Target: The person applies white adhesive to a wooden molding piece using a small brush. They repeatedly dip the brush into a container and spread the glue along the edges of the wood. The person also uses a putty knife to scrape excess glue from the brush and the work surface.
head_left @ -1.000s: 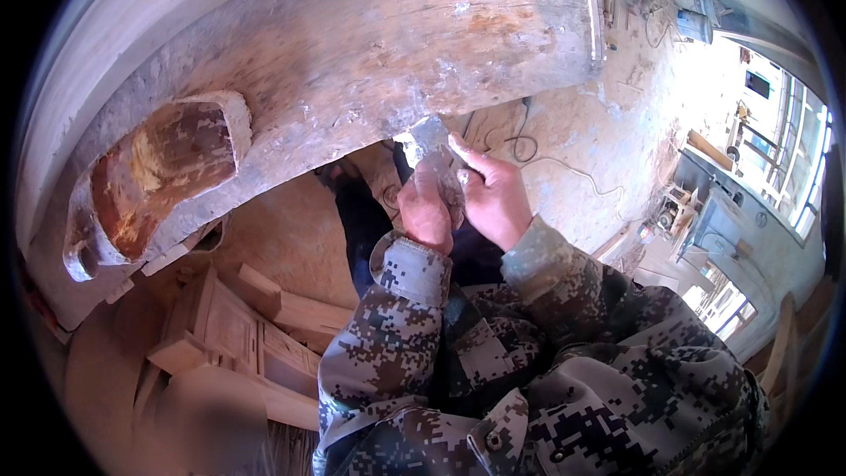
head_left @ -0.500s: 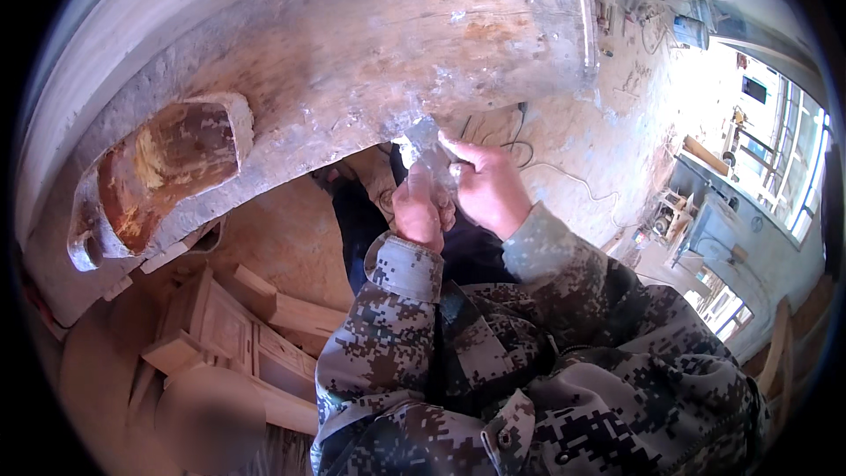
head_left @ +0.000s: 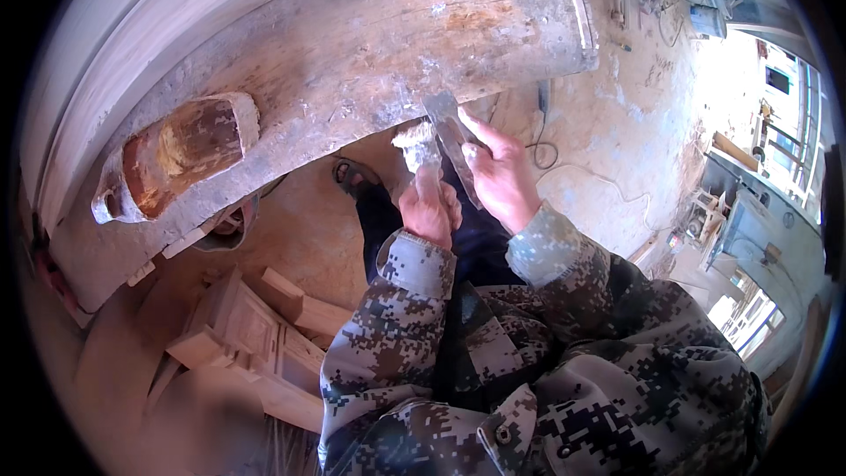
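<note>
My left hand point(head_left: 429, 213) is closed round the handle of a putty knife point(head_left: 427, 155), whose blade carries a lump of whitish paste. In my right hand point(head_left: 504, 172) is a flat metal scraper point(head_left: 449, 128), its index finger stretched along the blade. The two tools stand close side by side with a small gap, just off the near edge of a worn, stained wooden worktop point(head_left: 352, 53). The scraper's tip overlaps that edge in view; I cannot tell if it touches. On the worktop's left lies a cut-open container point(head_left: 250, 123) with brown and yellowish residue inside.
Below left stand pale wooden panelled pieces point(head_left: 256, 335). A round bucket-like vessel point(head_left: 233, 234) sits under the worktop. A cable point(head_left: 608, 194) trails across the floor at right, near a workbench point(head_left: 731, 220) by a bright window. A sandalled foot point(head_left: 357, 176) shows beneath the worktop edge.
The two blades, overlapping before, have come apart; the paste now shows on the left putty knife. The right hand has turned its scraper more upright. The view has shifted slightly.
</note>
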`<state>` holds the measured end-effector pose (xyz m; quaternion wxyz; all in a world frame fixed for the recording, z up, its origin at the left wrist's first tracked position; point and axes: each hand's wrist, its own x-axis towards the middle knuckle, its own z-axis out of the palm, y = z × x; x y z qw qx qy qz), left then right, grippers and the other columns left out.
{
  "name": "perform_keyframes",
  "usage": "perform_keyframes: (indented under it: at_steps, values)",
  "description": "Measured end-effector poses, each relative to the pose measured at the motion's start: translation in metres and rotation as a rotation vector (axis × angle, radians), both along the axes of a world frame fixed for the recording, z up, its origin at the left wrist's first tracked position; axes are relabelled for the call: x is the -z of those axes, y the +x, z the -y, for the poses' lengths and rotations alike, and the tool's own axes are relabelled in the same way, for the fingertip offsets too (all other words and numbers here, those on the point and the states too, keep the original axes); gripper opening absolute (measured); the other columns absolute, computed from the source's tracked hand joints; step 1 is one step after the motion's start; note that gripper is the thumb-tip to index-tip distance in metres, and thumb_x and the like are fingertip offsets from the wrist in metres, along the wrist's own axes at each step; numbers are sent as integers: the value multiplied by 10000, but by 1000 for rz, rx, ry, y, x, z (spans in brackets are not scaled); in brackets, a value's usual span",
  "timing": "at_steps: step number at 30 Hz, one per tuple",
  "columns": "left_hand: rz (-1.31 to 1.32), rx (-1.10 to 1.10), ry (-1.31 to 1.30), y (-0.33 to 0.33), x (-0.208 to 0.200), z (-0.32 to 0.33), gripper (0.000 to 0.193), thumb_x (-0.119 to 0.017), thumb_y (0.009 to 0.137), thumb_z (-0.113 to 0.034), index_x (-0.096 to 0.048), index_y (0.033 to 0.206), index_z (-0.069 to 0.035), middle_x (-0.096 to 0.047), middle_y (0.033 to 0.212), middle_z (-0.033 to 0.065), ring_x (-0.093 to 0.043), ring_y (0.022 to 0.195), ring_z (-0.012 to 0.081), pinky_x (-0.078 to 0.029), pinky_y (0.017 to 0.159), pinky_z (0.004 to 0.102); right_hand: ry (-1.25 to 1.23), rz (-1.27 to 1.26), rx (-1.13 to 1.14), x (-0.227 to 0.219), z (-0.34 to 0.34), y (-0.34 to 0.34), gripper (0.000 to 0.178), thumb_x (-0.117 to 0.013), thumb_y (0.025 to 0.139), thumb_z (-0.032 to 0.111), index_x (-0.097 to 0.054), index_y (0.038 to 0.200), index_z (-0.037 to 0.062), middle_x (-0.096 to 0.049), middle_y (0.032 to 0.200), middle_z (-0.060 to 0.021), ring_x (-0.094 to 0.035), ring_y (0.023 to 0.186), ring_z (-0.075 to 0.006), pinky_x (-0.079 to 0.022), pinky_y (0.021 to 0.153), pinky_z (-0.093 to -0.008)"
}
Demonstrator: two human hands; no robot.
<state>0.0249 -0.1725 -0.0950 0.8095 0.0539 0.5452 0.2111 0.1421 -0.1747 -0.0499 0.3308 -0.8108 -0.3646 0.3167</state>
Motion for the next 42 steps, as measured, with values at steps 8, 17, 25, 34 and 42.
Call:
perform_keyframes:
  at_steps: [8, 17, 25, 34, 42]
  values:
    - [4, 17, -149, 11, -2, -30, 441, -492, 968, -366, -593, 752, 5, -491, 542, 60, -445, 407, 158, -331, 361, 303, 18, 123, -93, 12, 31, -6, 488, -534, 866, -5, -601, 1338, 99, -667, 938, -256, -665, 791, -399, -531, 701, -424]
    - [53, -9, -56, 8, 7, -27, 435, -453, 1031, -333, -633, 826, 6, -525, 571, 69, -442, 382, 156, -310, 339, 306, -189, 6, -81, 13, 19, -12, 513, -522, 852, -11, -603, 1342, 115, -655, 882, -255, -659, 754, -396, -519, 675, -441]
    - [-24, -5, 36, 3, 27, -24, 396, -449, 1034, -285, -644, 1037, 61, -662, 840, 94, -605, 674, 159, -466, 607, 299, -193, 97, -49, 22, 16, -32, 527, -520, 856, -24, -577, 1368, 87, -658, 905, -250, -663, 773, -366, -518, 681, -430]
    - [39, 110, -64, -9, 20, -39, 382, -453, 1005, -268, -648, 858, 27, -606, 689, 54, -528, 551, 124, -396, 501, 293, -221, -29, -9, 21, 13, -32, 507, -516, 905, -99, -539, 1394, 32, -663, 1234, -226, -653, 1133, -203, -510, 937, -294]
    - [-32, 9, 53, -1, 33, -33, 389, -506, 989, -302, -661, 809, 5, -539, 594, 14, -430, 462, 78, -304, 416, 289, -237, 35, 46, 17, -1, -48, 498, -508, 885, -113, -579, 1356, 34, -662, 1230, -220, -665, 1120, -217, -526, 906, -311]
